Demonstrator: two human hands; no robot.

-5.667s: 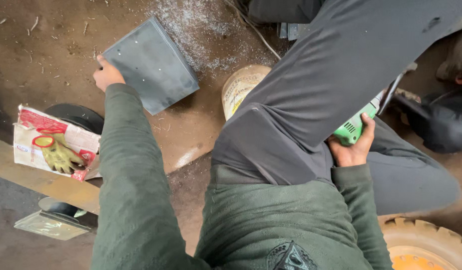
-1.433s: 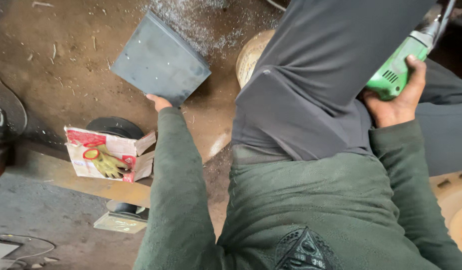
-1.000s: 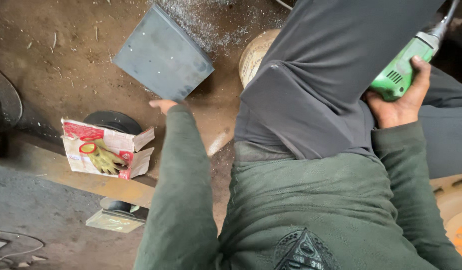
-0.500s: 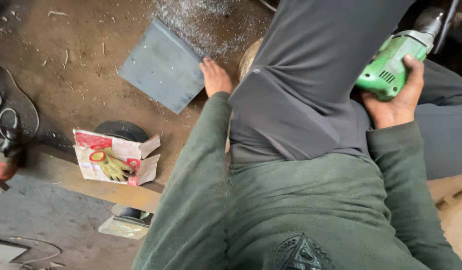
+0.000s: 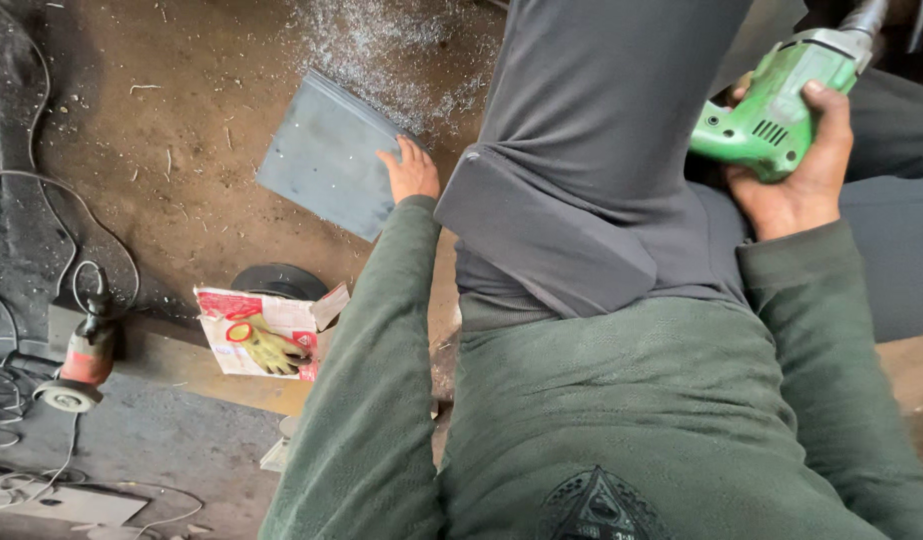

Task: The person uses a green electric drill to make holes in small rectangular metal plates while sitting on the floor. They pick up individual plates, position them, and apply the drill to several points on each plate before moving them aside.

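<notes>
A flat grey square metal plate (image 5: 326, 155) lies cornerwise on the dirt floor (image 5: 181, 120), left hand (image 5: 411, 172) spread on its edge, right hand (image 5: 796, 170) clenched around a green power drill (image 5: 771, 110), near a torn red-and-white carton (image 5: 261, 330).

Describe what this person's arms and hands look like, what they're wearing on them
Both arms are covered in long, dark green, fleecy sleeves with plain cuffs ending at the wrists. The left hand and right hand are bare: no gloves, and no rings, watch or markings that show. The same green fabric covers the torso.
</notes>
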